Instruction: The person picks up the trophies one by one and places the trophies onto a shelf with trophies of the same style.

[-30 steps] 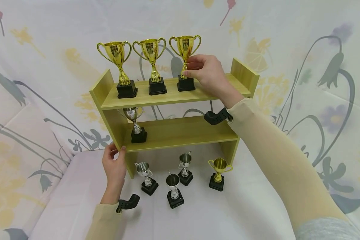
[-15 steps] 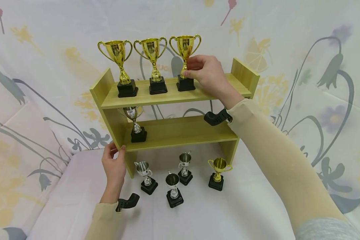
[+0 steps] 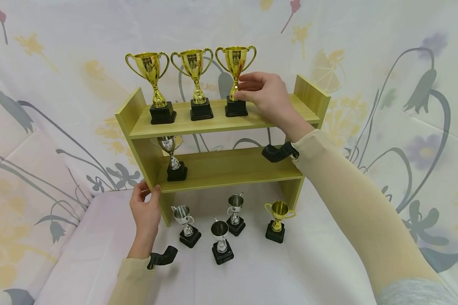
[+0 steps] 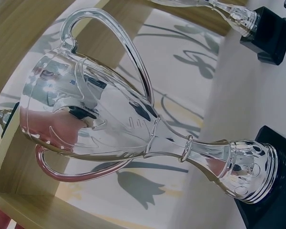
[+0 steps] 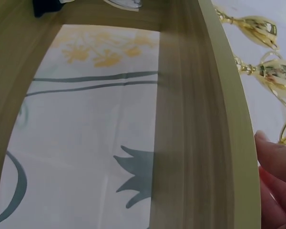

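Observation:
Three gold trophies with black bases stand in a row on the top board of a wooden shelf (image 3: 229, 180). At the right end of that row, my right hand (image 3: 269, 95) has its thumb and fingertips right beside the stem of the gold trophy (image 3: 235, 59), fingers loosely spread. My left hand (image 3: 146, 212) grips the shelf's left side at the middle board, thumb on the front edge and fingers behind the panel. A silver trophy (image 3: 174, 159) is upright at the left of the middle board. Another silver trophy (image 4: 95, 109) fills the left wrist view.
On the white tabletop (image 3: 259, 275) below the shelf stand three silver trophies, among them a front one (image 3: 220, 243), and a smaller-looking gold trophy (image 3: 277, 218) near the right leg. A flower-printed cloth (image 3: 366, 51) hangs behind.
My right hand has shifted slightly to the right, its thumb and fingers easing off the gold trophy's stem. The trophy stays in place, and my left hand keeps its hold on the shelf.

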The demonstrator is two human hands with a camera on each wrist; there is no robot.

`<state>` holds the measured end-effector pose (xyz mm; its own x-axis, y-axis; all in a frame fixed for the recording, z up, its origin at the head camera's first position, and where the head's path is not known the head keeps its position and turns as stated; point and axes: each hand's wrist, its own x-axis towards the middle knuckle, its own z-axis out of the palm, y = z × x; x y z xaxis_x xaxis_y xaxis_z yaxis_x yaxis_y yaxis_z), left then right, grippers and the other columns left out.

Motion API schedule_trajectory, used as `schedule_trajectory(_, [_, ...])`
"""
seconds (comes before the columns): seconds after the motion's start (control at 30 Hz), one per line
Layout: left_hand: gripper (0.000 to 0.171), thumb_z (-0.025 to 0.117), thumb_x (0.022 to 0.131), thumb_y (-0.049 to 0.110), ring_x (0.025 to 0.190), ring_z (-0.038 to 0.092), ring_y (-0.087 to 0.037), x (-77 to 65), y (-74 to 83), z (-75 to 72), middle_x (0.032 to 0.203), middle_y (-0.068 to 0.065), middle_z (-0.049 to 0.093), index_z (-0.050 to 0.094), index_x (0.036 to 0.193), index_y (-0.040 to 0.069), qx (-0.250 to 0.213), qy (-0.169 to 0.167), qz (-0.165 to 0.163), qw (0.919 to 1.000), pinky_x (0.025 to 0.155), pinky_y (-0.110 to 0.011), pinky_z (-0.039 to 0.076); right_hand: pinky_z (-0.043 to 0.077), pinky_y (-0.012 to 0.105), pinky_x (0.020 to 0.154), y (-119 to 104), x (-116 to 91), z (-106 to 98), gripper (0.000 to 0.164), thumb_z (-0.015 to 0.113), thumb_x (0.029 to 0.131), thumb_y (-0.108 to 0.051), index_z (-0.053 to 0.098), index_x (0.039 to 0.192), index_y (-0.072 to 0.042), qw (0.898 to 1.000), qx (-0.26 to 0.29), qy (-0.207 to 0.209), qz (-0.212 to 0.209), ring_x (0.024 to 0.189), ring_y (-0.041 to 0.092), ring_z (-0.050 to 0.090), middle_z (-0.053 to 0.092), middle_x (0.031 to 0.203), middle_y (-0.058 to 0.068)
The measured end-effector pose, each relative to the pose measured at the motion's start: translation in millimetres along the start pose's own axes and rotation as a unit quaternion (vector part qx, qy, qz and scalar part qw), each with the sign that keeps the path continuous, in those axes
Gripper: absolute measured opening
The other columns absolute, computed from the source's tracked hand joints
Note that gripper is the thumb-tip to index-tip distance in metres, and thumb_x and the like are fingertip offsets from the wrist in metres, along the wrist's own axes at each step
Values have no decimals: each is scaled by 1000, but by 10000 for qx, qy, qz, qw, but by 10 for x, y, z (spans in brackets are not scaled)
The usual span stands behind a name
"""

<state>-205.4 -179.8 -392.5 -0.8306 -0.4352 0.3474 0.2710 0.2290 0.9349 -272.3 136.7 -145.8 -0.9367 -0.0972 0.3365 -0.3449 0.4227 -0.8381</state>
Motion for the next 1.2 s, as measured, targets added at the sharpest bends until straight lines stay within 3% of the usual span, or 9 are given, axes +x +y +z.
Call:
schedule_trajectory(0.57, [31,60,99,16,108,51,-11,-4,0,5,109,0,53,59,127,2,-96,-79,53,9999,87,-24,46,48,30,90,0,-247,-135,42,77,88,-15,66,127,-5,9980,441,325,-314,110,17,63,69,120,10])
schedule_trajectory(0.9, [30,60,98,16,108,51,-12,1,7,-1,107,2,52,60,126,3,-104,-21,4,9999,87,-24,46,48,29,88,43,-396,-179,39,75,89,-19,67,126,-7,9975,49,404,-580,109,17,64,69,119,9])
schedule_trajectory(1.2, [31,60,99,16,108,50,-11,-13,23,-15,108,2,52,59,128,4,-31,-30,-45,10000,88,-26,46,48,28,85,57,-500,-196,38,75,90,-18,68,125,-7,9965,28,462,-697,108,17,63,70,118,7])
